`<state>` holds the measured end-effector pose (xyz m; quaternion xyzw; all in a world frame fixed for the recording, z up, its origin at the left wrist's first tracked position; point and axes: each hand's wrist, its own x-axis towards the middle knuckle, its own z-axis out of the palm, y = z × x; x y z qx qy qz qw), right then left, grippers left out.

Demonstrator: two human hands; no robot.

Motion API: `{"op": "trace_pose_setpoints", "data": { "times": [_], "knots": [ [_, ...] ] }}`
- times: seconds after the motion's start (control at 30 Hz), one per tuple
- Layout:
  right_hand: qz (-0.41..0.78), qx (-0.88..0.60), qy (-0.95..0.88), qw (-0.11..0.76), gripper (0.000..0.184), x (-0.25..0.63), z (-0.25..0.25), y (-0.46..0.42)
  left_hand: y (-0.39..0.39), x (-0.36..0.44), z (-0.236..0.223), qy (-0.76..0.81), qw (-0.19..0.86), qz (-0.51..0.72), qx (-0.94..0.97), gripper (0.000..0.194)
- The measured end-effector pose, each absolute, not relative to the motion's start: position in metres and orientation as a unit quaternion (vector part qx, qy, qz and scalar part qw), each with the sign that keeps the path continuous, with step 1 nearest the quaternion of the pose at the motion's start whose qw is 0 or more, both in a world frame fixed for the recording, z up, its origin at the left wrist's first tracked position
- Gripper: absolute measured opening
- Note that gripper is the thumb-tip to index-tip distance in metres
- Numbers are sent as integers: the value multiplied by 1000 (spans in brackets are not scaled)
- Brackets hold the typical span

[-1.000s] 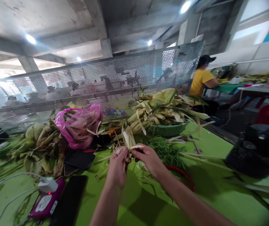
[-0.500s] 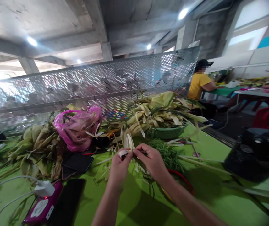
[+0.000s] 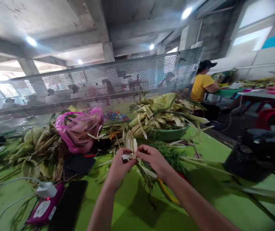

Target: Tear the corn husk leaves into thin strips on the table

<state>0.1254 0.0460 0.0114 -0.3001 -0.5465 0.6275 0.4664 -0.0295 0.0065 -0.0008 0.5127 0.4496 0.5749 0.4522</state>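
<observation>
Both hands meet over the green table, fingers pinched on pale strips of corn husk. My left hand is closed on the husk from the left, with a white strip curling between thumb and fingers. Opposite it, my right hand pinches the same piece, its fingertips almost touching the left thumb. Loose husk ends hang below the fingers. Just beyond the hands lies a bundle of green strings. A yellow ring-shaped edge shows partly under my right forearm.
A heap of husks fills a green basket. Left of it are a pink plastic bag, more husks, dark phones and a purple power strip. A black container stands right. Beyond sits a person in yellow.
My hands have shifted slightly upward, still pinching the husk. More loose husk now shows beneath my right hand. My right forearm covers more of the red edge, and more of the yellow one shows.
</observation>
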Motion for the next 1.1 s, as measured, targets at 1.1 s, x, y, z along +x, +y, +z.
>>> {"op": "trace_pose_setpoints", "data": {
  "times": [1.1],
  "knots": [
    [647, -259, -396, 598, 23, 130, 15, 49, 5, -32, 5, 527, 316, 595, 519, 28]
  ]
}}
